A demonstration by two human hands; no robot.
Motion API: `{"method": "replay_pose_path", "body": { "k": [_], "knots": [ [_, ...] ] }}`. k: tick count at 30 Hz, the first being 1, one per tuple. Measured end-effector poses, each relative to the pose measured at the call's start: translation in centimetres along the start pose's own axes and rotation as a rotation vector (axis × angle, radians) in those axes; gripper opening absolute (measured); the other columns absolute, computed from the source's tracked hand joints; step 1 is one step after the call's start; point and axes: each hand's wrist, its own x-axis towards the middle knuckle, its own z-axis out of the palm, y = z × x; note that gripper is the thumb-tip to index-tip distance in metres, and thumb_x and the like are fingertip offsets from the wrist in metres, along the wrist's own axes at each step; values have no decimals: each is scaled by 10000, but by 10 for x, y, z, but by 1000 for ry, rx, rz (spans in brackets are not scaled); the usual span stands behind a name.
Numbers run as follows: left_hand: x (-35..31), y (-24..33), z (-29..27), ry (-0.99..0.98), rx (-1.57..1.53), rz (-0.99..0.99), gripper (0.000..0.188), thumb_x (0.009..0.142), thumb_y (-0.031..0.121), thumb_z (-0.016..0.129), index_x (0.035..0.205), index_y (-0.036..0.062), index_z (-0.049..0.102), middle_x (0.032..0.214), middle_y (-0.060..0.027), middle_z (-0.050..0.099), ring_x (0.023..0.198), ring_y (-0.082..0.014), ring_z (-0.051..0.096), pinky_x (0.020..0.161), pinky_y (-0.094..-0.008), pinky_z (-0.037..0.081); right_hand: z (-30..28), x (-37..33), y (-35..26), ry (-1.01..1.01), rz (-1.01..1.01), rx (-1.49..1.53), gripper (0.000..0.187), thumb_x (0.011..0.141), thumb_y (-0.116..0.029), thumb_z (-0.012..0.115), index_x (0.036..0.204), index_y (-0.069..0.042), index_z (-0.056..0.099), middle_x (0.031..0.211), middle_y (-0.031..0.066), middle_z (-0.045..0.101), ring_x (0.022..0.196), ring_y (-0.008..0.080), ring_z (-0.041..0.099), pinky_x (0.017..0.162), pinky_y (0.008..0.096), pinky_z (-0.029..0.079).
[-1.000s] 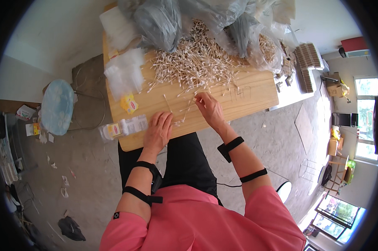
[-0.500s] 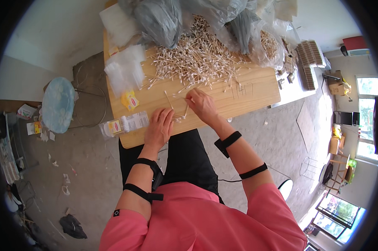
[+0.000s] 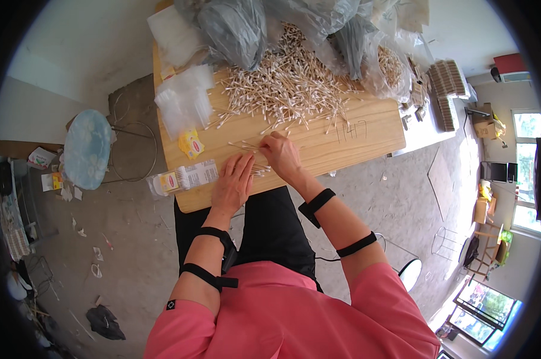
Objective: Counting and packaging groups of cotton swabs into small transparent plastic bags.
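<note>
Plastic packet (image 3: pixel 185 178), swab-filled, is set beside the left hand (image 3: pixel 233 184), its fingers held together at loose swabs (image 3: pixel 260 170); whether any are gripped there, or by the bunched right hand (image 3: pixel 282 159), cannot be told. Beyond, on wooden tabletop (image 3: pixel 375 128), a swab heap (image 3: pixel 294 87) is flanked by a swab-filled bag (image 3: pixel 381 66). Concrete floor (image 3: pixel 366 206) is littered.

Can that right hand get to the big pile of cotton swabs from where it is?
Probably yes: the right hand is just short of the pile of cotton swabs, with mostly bare wooden tabletop between. The grey plastic bags lie along the far side, out of its way.
</note>
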Motion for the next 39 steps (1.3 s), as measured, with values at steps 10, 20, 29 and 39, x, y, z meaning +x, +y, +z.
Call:
{"method": "replay_pose_path", "body": {
  "k": [10,20,29,39],
  "knots": [
    [1,5,-3,10,4,-82,639,861,183,611,1439,14,397,1512,-97,374,1404,-299,324,1188,-504,217,4,-3,-3,-17,-83,5,85,837,-138,634,822,-55,647,877,137,628,807,367,643,704,450,521],
    [3,-3,0,-75,21,-55,667,907,293,603,1461,3,369,1552,-105,323,1460,-281,247,1218,-482,171,-12,-15,6,295,251,99,57,838,-92,653,872,-49,637,971,147,621,853,363,645,703,454,520],
    [5,0,-3,-59,-4,-44,659,895,263,623,1448,-3,384,1545,-106,330,1437,-282,282,1212,-443,215,-61,-10,61,-37,-273,-171,134,839,-56,606,971,-61,626,1085,78,572,1007,306,606,755,418,526],
    [5,0,-3,-47,-12,-38,627,897,260,616,1431,2,411,1534,-109,346,1431,-278,293,1207,-435,230,-50,12,56,-179,-546,-41,55,825,-76,621,874,-57,637,1007,91,604,929,300,620,757,389,517]
  ]
}}
